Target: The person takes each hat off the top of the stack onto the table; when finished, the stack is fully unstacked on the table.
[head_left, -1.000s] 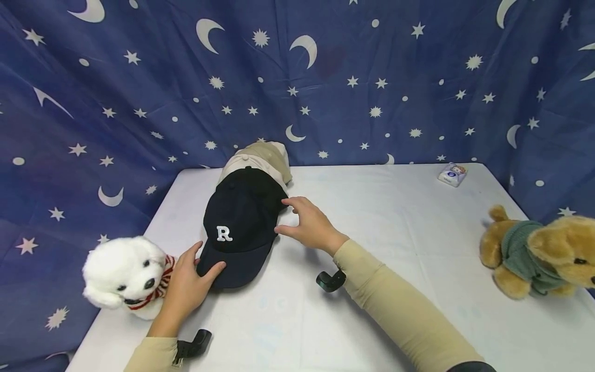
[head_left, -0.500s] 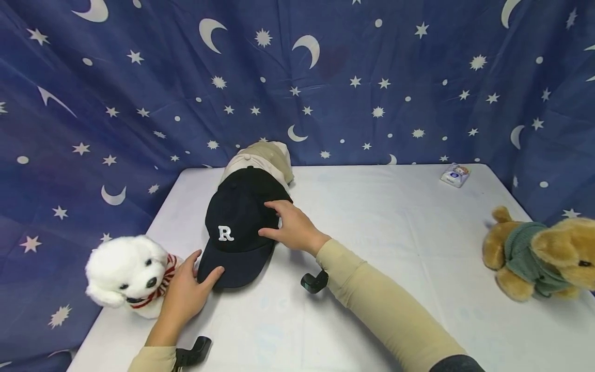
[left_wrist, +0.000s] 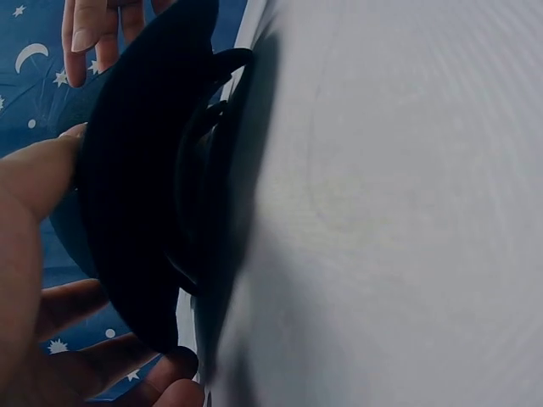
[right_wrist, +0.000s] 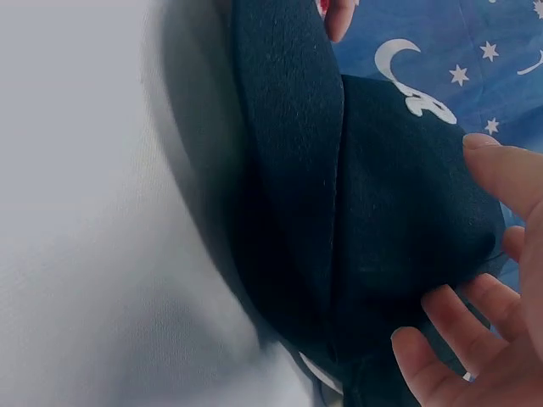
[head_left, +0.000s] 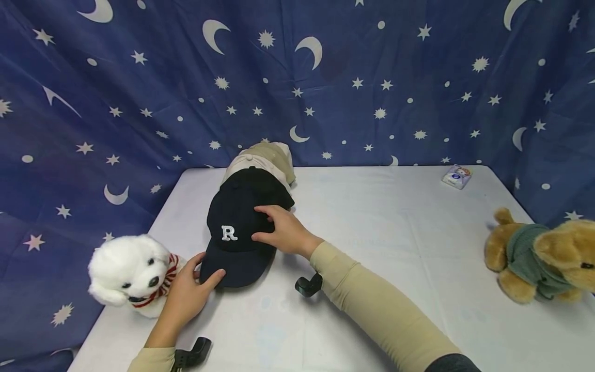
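A dark navy baseball cap (head_left: 241,214) with a white letter R lies in front of lighter caps on the white table. Its brim points toward me. My left hand (head_left: 189,289) holds the left edge of the brim, thumb on top and fingers along the side; the left wrist view shows that hand (left_wrist: 51,246) around the brim. Over the cap's right side, my right hand (head_left: 287,230) rests with loosely bent, spread fingers. In the right wrist view its fingertips (right_wrist: 445,314) touch the dark crown, while the thumb lies near the letter.
Behind the navy cap, beige and tan caps (head_left: 267,157) overlap in a row. A white plush dog (head_left: 127,268) in a striped scarf sits beside my left hand. At the right edge is a brown plush dog (head_left: 534,258); a small tissue pack (head_left: 457,176) lies at the back right.
My right hand has moved left, from the cap's right edge to over its crown. The left hand stays at the brim, and the cap has hardly moved.
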A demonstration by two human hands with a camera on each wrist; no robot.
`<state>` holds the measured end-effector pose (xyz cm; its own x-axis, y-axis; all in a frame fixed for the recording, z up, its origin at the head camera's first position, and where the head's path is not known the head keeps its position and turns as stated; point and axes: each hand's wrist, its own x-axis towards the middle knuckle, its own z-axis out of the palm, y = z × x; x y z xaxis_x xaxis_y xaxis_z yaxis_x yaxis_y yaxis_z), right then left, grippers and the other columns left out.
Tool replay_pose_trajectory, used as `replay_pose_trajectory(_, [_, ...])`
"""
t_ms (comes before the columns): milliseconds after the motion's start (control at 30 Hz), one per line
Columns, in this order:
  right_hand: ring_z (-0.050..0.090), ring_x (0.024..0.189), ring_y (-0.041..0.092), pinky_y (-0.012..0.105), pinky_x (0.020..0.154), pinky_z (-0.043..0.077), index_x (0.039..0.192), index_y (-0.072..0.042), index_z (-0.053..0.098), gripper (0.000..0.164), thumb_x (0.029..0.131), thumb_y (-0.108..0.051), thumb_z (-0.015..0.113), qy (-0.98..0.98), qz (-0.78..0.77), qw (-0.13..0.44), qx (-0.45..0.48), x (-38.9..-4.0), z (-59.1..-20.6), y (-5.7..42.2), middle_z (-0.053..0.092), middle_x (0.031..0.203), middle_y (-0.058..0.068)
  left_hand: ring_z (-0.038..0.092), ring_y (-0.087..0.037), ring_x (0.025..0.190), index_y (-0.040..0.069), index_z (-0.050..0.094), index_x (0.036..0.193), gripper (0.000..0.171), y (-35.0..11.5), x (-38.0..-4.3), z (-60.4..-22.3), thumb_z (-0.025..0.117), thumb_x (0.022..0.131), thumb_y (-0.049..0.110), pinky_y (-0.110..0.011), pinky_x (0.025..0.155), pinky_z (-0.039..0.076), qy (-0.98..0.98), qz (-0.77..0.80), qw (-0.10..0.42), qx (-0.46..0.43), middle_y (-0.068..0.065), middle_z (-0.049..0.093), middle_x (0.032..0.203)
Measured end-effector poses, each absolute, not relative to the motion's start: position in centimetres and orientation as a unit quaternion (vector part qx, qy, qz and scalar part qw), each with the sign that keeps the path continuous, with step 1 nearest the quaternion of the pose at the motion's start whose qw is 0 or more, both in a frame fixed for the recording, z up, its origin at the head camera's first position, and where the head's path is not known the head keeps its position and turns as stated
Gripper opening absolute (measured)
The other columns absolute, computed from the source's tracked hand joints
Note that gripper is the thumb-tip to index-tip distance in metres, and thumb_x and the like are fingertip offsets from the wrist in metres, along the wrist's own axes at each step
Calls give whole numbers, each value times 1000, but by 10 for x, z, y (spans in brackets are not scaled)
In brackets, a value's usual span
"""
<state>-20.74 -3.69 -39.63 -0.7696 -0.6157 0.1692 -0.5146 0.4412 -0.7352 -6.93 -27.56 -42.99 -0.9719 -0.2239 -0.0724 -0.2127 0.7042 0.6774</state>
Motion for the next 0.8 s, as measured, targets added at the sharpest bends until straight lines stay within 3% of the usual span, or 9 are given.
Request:
replay_pose_trajectory(500, [58,112,25,36,99,45,143,-5,52,61,91,-27,76,835,-422,15,-353,-201,-386,-28,51,142,11,53,-41,120,2,42,148,79,-269,-68,-420,73,90,46,-56,96,42,-919,-377,4,118,-30,47,137])
replay_pose_trajectory(800, [56,114,24,33,94,49,144,-6,51,60,92,-25,75,826,-435,-4,-358,-196,-373,-17,49,145,9,55,-37,113,4,45,147,75,-260,-65,-404,73,91,45,-48,86,46,-925,-365,17,101,-26,48,138])
